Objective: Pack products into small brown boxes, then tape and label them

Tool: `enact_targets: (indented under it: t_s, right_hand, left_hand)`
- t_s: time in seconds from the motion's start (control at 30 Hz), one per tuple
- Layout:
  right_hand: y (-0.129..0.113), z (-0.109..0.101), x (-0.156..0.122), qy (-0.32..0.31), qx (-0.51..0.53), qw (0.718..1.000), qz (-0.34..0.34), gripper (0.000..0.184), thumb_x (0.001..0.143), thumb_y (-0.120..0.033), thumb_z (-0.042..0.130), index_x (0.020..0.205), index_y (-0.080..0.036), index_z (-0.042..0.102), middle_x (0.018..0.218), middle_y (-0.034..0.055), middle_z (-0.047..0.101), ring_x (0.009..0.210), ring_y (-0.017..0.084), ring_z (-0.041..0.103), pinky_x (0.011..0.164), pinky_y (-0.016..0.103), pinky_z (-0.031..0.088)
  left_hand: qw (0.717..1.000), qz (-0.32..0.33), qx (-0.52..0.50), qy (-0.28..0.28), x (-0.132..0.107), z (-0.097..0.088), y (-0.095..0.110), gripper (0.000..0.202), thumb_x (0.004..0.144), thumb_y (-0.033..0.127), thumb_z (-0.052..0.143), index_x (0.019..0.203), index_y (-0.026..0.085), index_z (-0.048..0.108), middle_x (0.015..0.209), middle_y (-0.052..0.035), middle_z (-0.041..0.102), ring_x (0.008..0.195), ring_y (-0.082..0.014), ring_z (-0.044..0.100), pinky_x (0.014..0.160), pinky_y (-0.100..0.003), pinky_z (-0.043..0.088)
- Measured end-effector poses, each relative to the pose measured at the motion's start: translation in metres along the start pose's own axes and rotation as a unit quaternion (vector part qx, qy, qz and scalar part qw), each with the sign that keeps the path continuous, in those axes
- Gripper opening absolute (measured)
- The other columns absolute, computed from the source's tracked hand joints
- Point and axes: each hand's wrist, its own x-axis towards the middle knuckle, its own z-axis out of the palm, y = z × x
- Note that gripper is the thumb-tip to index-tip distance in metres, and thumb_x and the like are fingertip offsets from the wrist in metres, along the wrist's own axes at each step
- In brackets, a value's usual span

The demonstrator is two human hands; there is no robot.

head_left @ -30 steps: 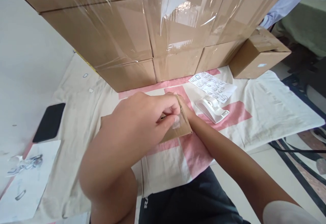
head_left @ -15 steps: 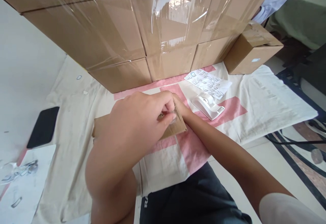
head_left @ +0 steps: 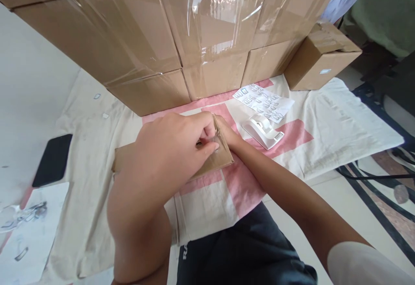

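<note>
A small cardboard box (head_left: pixel 217 162) lies on the cloth-covered surface in front of me. My left hand (head_left: pixel 168 147) reaches across its top, thumb and forefinger pinched together near the right end. A bit of clear tape (head_left: pixel 216 140) shows at those fingertips. Against the far right side of the box rests my right hand (head_left: pixel 225 131); its fingers are hidden behind the box and the left hand. To the right of the right wrist stands a white tape dispenser (head_left: pixel 264 131), and behind it lies a paper sheet with several small stickers (head_left: pixel 264 102).
Stacked cardboard boxes (head_left: pixel 129 39) wrapped in clear tape rise behind my hands. Another box (head_left: pixel 319 60) sits at the back right. On the left are a black phone (head_left: pixel 52 159) and a white sheet (head_left: pixel 32 242). Cables (head_left: pixel 372 175) lie on the floor at right.
The view has shifted slightly. Both hands stay at the small box, with the left hand's pinch still at its right end and the right hand still behind it.
</note>
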Motion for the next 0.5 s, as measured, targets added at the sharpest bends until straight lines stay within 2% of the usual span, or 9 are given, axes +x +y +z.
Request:
enact_targets:
  t_s: [0.13, 0.27, 0.5]
  right_hand:
    - [0.0018, -0.0001, 0.0007, 0.003, 0.001, 1.000, -0.008, 0.038, 0.098, -0.038, 0.047, 0.065, -0.020, 0.052, 0.062, -0.0005, 0.053, 0.067, 0.014, 0.045, 0.062, 0.028, 0.040]
    - [0.0050, -0.0009, 0.0016, 0.000, 0.005, 1.000, -0.010, 0.040, 0.097, -0.044, 0.044, 0.066, -0.020, 0.053, 0.066, 0.0004, 0.056, 0.067, 0.015, 0.045, 0.062, 0.029, 0.039]
    - [0.0061, -0.0015, 0.0021, -0.010, -0.009, 1.000, -0.005, 0.040, 0.097, -0.051, 0.047, 0.070, -0.021, 0.053, 0.076, 0.0016, 0.062, 0.071, 0.016, 0.049, 0.069, 0.029, 0.043]
  left_hand:
    - [0.999, -0.019, 0.019, -0.019, -0.0011, -0.0010, 0.0030, 0.005, 0.081, 0.022, 0.057, 0.079, 0.026, 0.055, 0.068, 0.0025, 0.060, 0.064, -0.0193, 0.056, 0.061, -0.032, 0.034]
    - [0.999, -0.025, 0.027, -0.032, -0.0023, -0.0004, 0.0045, 0.007, 0.083, 0.027, 0.057, 0.078, 0.026, 0.053, 0.065, 0.0024, 0.056, 0.060, -0.0195, 0.051, 0.059, -0.033, 0.032]
    - [0.998, -0.047, 0.041, -0.018, -0.0028, 0.0004, 0.0032, 0.014, 0.083, 0.030, 0.059, 0.074, 0.025, 0.049, 0.067, 0.0025, 0.056, 0.063, -0.0199, 0.052, 0.059, -0.034, 0.030]
